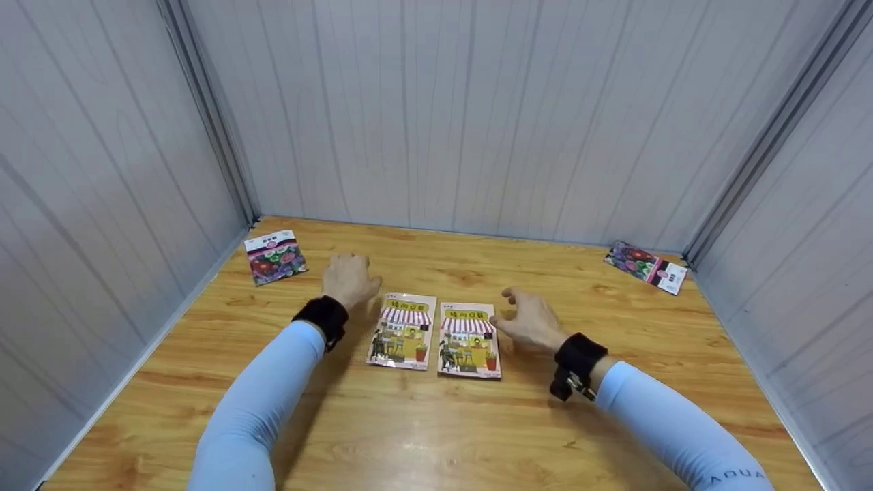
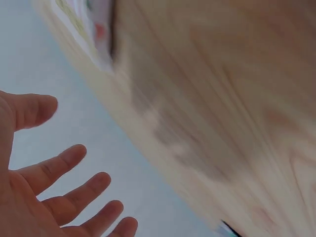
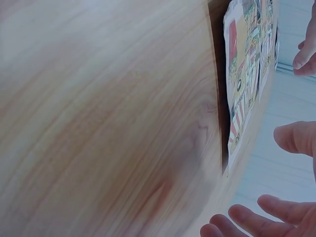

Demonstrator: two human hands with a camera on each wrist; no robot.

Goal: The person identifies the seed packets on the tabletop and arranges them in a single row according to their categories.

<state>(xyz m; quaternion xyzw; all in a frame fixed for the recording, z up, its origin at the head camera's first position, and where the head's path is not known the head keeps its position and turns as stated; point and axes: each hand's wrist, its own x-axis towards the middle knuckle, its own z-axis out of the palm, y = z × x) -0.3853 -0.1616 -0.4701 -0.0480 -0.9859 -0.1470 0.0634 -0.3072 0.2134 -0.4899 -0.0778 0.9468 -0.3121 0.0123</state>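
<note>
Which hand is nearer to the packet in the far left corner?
Left. The left hand is just right of the packet, not touching it; the right hand is much farther right, beyond the middle packets.

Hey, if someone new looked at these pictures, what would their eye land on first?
Probably the matching pair in the middle of the wooden table: a left awning packet and a right awning packet, side by side. Next, perhaps, the empty left hand and right hand flanking them. Farther out, one flower packet lies toward the far left corner, a second flower packet toward the far right.
</note>
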